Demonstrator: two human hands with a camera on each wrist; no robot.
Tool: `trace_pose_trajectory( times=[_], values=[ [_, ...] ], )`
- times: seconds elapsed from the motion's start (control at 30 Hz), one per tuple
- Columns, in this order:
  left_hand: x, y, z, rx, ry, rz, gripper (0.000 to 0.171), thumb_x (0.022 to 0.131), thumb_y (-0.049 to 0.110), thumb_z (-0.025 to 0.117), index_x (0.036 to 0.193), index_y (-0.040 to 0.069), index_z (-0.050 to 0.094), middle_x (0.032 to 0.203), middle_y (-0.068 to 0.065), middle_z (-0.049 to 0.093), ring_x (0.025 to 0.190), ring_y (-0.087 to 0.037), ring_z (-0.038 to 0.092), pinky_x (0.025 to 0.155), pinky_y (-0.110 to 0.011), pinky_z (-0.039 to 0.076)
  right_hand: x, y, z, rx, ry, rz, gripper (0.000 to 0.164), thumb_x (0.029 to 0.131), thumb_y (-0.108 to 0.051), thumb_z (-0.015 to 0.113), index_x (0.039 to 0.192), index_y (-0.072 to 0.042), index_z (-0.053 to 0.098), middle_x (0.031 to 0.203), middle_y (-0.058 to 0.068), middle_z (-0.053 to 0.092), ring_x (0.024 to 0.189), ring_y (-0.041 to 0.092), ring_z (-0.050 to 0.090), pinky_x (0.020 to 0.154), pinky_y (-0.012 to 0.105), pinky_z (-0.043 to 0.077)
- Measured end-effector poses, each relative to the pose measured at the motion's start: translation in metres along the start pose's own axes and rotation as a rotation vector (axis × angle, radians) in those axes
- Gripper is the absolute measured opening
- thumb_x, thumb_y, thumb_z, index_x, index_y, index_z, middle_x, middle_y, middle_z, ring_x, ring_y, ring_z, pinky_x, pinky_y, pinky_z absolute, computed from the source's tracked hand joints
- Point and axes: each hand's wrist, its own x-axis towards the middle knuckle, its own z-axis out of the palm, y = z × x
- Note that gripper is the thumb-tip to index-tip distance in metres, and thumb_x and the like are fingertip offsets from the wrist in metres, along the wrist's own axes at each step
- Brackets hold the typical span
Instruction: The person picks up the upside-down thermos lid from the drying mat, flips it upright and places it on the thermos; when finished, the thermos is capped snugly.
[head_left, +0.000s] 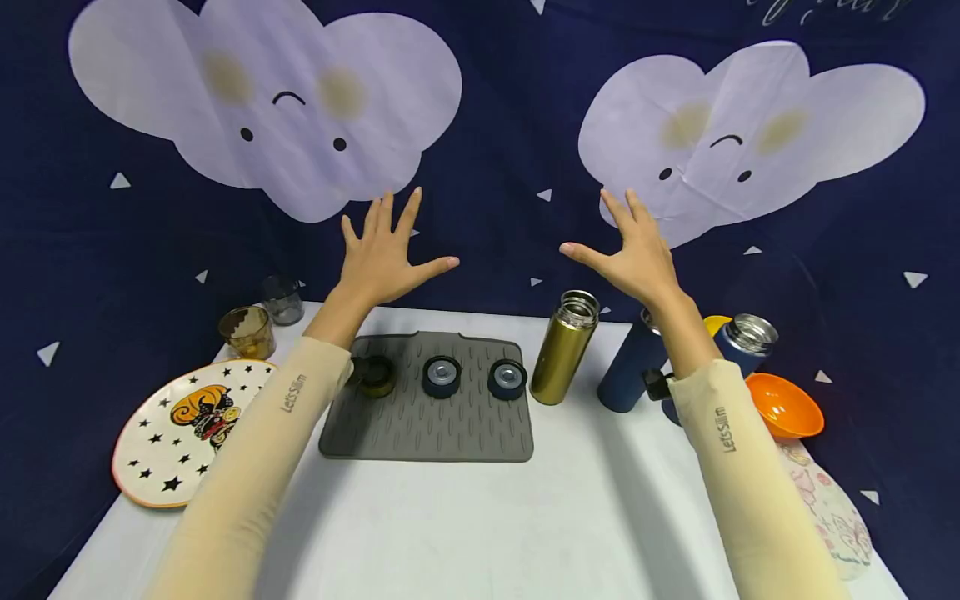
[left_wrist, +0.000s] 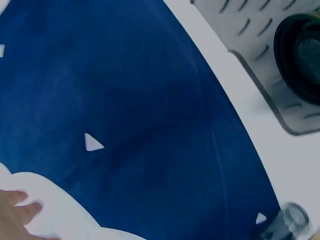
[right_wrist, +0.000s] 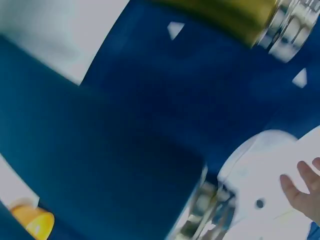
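Holds nothing in left hand (head_left: 380,260) or right hand (head_left: 641,260), both splayed wide. Might topple gold bottle (head_left: 562,354), at right hand's seven o'clock, by sweeping low.

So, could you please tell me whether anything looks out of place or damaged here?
The backdrop looks hung upside down: the mouths on its two cloud faces sit above the eyes. On the table, nothing looks spilled or damaged; the gold bottle stands uncapped, with what look like three lids on the grey mat beside it.
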Motion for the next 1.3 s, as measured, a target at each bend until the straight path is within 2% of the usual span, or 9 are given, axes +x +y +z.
trace_pose_trajectory(
  times=[0.13,0.27,0.4,0.5,0.67,0.8,0.9,1.07,1.3],
  values=[
    [-0.026,-0.006,-0.004,-0.135,0.073,0.061,0.1,0.083,0.072,0.06,0.16,0.027,0.014,0.157,-0.016,0.032,0.137,-0.039,0.039,0.111,-0.062,0.027,-0.017,-0.016,0.007,0.209,0.137,-0.137,0.09,0.078,-0.061,0.075,0.153,-0.03,0.038,0.16,0.003,0.031,0.145,0.028,0.03,0.112,0.062,0.028],
    [-0.056,-0.019,0.007,-0.269,0.109,0.06,0.09,0.084,0.058,0.07,0.156,0.021,0.032,0.142,-0.014,0.05,0.123,-0.034,0.051,0.1,-0.058,0.039,-0.035,-0.035,0.027,0.365,0.159,-0.28,0.081,0.077,-0.044,0.084,0.147,-0.025,0.048,0.148,0.002,0.047,0.131,0.025,0.047,0.103,0.05,0.043],
    [-0.082,-0.037,0.028,-0.347,0.117,0.039,0.084,0.082,0.048,0.077,0.151,0.017,0.04,0.13,-0.014,0.056,0.114,-0.032,0.056,0.088,-0.053,0.046,-0.053,-0.053,0.055,0.439,0.073,-0.35,0.079,0.076,-0.029,0.086,0.146,-0.021,0.049,0.146,0.002,0.049,0.128,0.023,0.051,0.101,0.046,0.045],
    [-0.1,-0.051,0.044,-0.361,0.087,0.011,0.084,0.082,0.044,0.079,0.151,0.015,0.04,0.127,-0.014,0.056,0.111,-0.033,0.057,0.085,-0.051,0.047,-0.066,-0.065,0.08,0.477,-0.006,-0.367,0.08,0.075,-0.024,0.087,0.146,-0.018,0.049,0.145,0.003,0.049,0.127,0.025,0.052,0.1,0.044,0.046],
    [-0.123,-0.068,0.067,-0.349,-0.006,-0.056,0.09,0.079,0.046,0.08,0.152,0.013,0.038,0.122,-0.014,0.054,0.105,-0.031,0.055,0.081,-0.047,0.047,-0.082,-0.078,0.118,0.513,-0.159,-0.328,0.082,0.077,-0.033,0.086,0.148,-0.025,0.046,0.145,0.001,0.048,0.127,0.022,0.053,0.1,0.042,0.047],
    [-0.132,-0.079,0.08,-0.304,-0.108,-0.123,0.097,0.076,0.052,0.082,0.152,0.011,0.037,0.12,-0.016,0.049,0.1,-0.029,0.05,0.078,-0.046,0.044,-0.092,-0.084,0.145,0.513,-0.252,-0.29,0.082,0.079,-0.038,0.084,0.15,-0.028,0.043,0.144,0.0,0.049,0.123,0.023,0.054,0.1,0.044,0.047],
    [-0.135,-0.085,0.088,-0.248,-0.155,-0.15,0.101,0.074,0.051,0.084,0.151,0.006,0.037,0.125,-0.021,0.047,0.106,-0.035,0.05,0.084,-0.051,0.045,-0.097,-0.086,0.159,0.526,-0.303,-0.268,0.082,0.08,-0.04,0.083,0.15,-0.028,0.042,0.144,0.001,0.049,0.123,0.027,0.054,0.099,0.047,0.047],
    [-0.136,-0.09,0.096,-0.173,-0.176,-0.158,0.098,0.073,0.048,0.085,0.146,-0.002,0.043,0.126,-0.027,0.047,0.11,-0.043,0.051,0.086,-0.056,0.046,-0.103,-0.089,0.177,0.594,-0.368,-0.245,0.08,0.081,-0.037,0.082,0.15,-0.024,0.043,0.146,0.006,0.049,0.123,0.034,0.055,0.099,0.053,0.047],
    [-0.139,-0.093,0.104,-0.212,-0.161,-0.192,0.08,0.072,0.045,0.086,0.135,0.005,0.057,0.113,-0.022,0.052,0.102,-0.038,0.054,0.085,-0.056,0.043,-0.108,-0.094,0.193,0.598,-0.423,-0.225,0.078,0.082,-0.035,0.081,0.149,-0.022,0.043,0.14,0.013,0.052,0.117,0.03,0.059,0.098,0.048,0.05]
  ],
)
